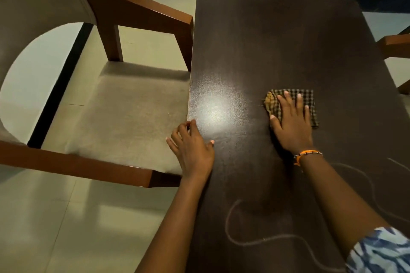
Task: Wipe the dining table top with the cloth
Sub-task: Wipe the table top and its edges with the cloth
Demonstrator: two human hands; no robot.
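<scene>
The dark brown dining table top [277,46] fills the right half of the view. A folded checked brown and yellow cloth [307,97] lies flat on it, a little right of the middle. My right hand [292,124] presses on the cloth with straight, spread fingers and covers its near left part. My left hand [192,149] rests at the table's left edge, thumb on the top and fingers curled over the edge. A pale curved smear line [230,228] runs across the near part of the top.
A wooden armchair [124,104] with a beige seat stands against the table's left side. Another chair's arm [395,44] shows at the right edge. A bright light reflection [216,111] lies on the top. Pale floor tiles surround the table.
</scene>
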